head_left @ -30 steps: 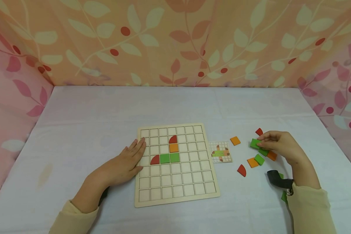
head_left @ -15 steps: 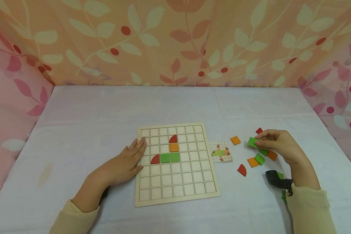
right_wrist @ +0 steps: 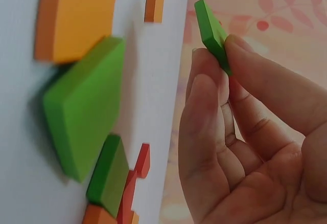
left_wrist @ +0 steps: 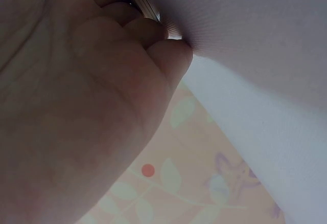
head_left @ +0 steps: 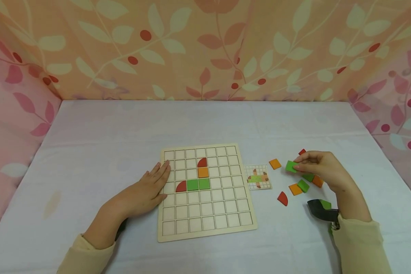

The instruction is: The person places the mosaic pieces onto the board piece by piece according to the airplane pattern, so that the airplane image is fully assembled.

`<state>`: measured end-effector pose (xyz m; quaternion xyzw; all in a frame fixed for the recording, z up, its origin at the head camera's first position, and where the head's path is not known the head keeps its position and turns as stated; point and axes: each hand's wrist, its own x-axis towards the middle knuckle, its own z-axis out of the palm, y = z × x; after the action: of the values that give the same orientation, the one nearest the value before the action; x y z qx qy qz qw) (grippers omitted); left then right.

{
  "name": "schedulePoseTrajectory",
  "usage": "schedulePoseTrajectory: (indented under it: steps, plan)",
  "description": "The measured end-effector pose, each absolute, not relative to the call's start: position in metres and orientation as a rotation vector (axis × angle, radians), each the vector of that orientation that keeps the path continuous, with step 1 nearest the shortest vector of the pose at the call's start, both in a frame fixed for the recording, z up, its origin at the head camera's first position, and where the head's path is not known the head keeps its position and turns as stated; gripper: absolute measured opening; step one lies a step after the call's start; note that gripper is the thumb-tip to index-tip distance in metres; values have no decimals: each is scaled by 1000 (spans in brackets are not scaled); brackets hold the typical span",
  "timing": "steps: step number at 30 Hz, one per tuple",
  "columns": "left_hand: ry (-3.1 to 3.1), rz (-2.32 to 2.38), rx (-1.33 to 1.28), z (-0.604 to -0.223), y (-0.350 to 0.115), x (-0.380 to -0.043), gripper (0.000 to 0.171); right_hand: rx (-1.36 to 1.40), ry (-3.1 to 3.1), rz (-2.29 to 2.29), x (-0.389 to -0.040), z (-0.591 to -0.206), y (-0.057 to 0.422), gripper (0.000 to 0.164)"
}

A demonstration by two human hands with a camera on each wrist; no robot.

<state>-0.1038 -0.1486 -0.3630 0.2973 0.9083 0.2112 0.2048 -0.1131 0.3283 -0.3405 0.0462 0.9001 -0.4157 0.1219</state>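
The green square (head_left: 291, 166) is now farther left than a second ago, so I judge it clear of the loose pieces (head_left: 302, 186) — but not yet on the grid board (head_left: 208, 209). My right hand (head_left: 316, 167) holds it, fingers (right_wrist: 265, 75) pinched narrow, above the tabletop (head_left: 89, 133). My left hand (head_left: 143, 192) lies straight-fingered on the board's left edge. Filled cells, far to near: red wedge (head_left: 202, 163), orange tile (head_left: 203, 172), green tile (head_left: 203, 184); leftward from that, second green tile (head_left: 192, 185), second red wedge (head_left: 181, 187). The pattern card (head_left: 259, 178) lies just right of the board.
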Motion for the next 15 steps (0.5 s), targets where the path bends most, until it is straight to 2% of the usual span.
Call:
schedulePoseTrajectory:
  steps: [8,15]
  plan:
    - [2537,585,831,-362,-149,-103,67,97,2624,-1206,-115,-340,302,35]
    - [2537,583,826,-362,-149,-103,67,-28,2547,-1263,-122,-339,268,26]
